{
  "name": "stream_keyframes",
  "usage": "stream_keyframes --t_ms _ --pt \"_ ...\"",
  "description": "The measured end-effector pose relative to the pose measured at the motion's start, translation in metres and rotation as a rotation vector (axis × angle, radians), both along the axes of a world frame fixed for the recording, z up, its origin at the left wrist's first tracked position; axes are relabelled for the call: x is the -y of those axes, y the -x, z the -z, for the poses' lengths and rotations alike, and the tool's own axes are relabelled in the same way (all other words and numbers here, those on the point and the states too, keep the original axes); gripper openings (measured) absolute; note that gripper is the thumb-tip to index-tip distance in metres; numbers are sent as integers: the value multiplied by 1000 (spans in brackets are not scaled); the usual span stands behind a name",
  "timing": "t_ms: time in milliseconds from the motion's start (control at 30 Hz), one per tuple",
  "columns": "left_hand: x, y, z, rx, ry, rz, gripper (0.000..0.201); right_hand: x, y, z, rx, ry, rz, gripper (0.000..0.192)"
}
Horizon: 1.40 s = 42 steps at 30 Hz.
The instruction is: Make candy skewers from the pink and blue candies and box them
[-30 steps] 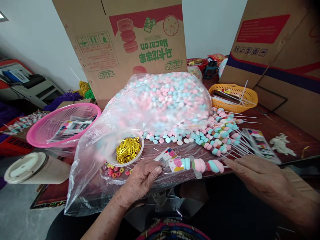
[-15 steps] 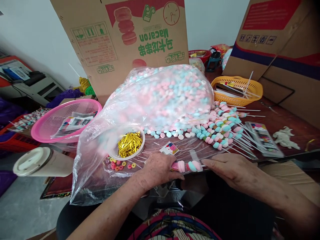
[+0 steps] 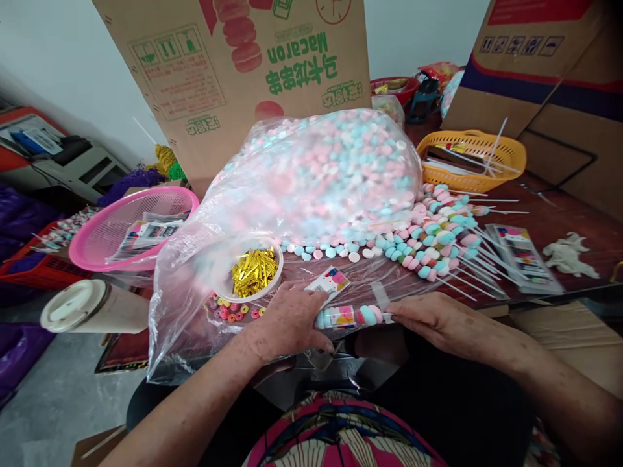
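Observation:
My left hand (image 3: 287, 321) grips the end of a clear printed sleeve (image 3: 341, 316) with a pink, blue and white marshmallow skewer (image 3: 368, 315) inside it. My right hand (image 3: 438, 319) pinches the skewer's other end at the table's front edge. Just behind lies a loose printed sleeve (image 3: 329, 281). A white bowl of gold twist ties (image 3: 253, 272) sits beside my left hand, with several small coloured candy rings (image 3: 233, 312) in front of it.
A big clear bag of pink and blue marshmallows (image 3: 331, 175) fills the middle. Finished skewers (image 3: 438, 240) pile at the right, beside a sleeve stack (image 3: 523, 258). A pink basket (image 3: 131, 227), yellow basket (image 3: 474, 159), white cup (image 3: 95, 306) and cardboard boxes (image 3: 243, 71) surround them.
The skewer has slid leftward into the sleeve, now showing fewer bare marshmallows. My right hand followed to the left, closing in on my left hand. The view tilted down a little.

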State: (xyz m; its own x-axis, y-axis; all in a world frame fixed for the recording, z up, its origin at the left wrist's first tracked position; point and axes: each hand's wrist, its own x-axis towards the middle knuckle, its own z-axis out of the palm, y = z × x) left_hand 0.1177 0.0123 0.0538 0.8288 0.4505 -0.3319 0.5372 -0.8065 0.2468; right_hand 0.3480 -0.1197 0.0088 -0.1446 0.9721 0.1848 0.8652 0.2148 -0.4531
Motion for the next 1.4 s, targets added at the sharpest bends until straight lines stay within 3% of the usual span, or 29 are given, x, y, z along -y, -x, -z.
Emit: stream_keyframes --t_ms 100,233,300,500,633,800,867,1000,1033,1167,1267,1400 --pt "-3 3 8 -94 212 -68 34 0 -1 -4 128 -30 -228 27" --pt "-7 0 15 -43 673 -103 32 0 1 -11 432 -297 -234 35" --pt "-5 -6 15 -58 778 -133 31 0 7 -12 465 -347 -254 35" --pt "8 -20 8 -69 346 -81 33 -2 15 -12 158 -49 -229 24" --pt "11 -18 10 -17 351 -117 39 0 12 -15 31 -115 -160 24" --pt "31 -29 29 7 291 -122 28 -9 51 0 12 13 -246 19" --pt "33 -27 34 73 364 -137 32 -13 60 6 9 48 -263 18" --pt "12 4 23 406 759 -164 80 -15 49 1 -90 33 -197 25" --pt "6 14 18 423 808 -161 77 -15 44 -3 -116 14 -192 25" --pt "2 36 11 296 939 -126 33 -20 37 -20 -125 -72 -212 24" --pt "20 36 22 369 1095 -242 33 -28 46 -26 -41 -104 -250 27" --pt "44 36 44 477 1115 -427 40 -42 61 -23 33 -65 -310 29"
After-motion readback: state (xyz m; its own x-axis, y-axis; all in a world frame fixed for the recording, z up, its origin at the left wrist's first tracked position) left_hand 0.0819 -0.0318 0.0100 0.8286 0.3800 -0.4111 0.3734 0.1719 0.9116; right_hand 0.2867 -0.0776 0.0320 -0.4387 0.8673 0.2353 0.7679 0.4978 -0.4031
